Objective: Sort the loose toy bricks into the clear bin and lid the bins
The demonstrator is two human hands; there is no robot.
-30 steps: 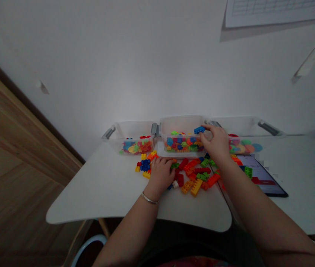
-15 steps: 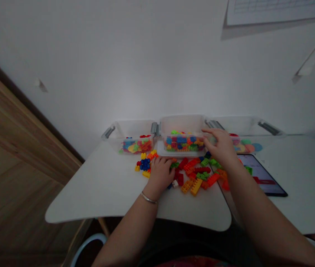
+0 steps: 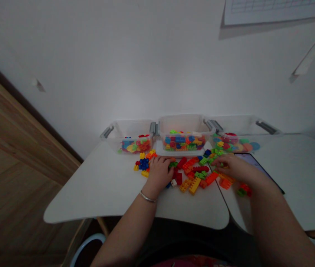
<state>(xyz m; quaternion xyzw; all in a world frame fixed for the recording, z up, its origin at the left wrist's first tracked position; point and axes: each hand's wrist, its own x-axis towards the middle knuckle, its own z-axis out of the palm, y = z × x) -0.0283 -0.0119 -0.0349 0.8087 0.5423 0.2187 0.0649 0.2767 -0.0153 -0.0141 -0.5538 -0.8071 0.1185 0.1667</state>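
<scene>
Many plastic building blocks lie in a loose pile on the white table [image 3: 96, 189]. My left hand [image 3: 159, 173] rests palm down on the pile's left part, fingers stretched over the blocks beside a green block [image 3: 173, 164]. Just left of it sits a cluster of blue blocks [image 3: 144, 164]. On the pile's right side, my right hand [image 3: 233, 167] reaches low over green and orange blocks, its fingers pointing left and slightly apart; no held block shows. Yellow blocks [image 3: 194, 186] and a long red block [image 3: 200, 169] lie between the hands.
Behind the pile stand a middle clear bin [image 3: 186, 128] of blocks, a left clear bin [image 3: 129, 129] and a right clear bin [image 3: 238, 128] with colourful pieces. A tablet [image 3: 248, 158] lies partly under my right arm. A seam divides the tabletop.
My right hand has moved from above the middle bin's right edge down and right, onto the right side of the pile. My left hand has stayed in place.
</scene>
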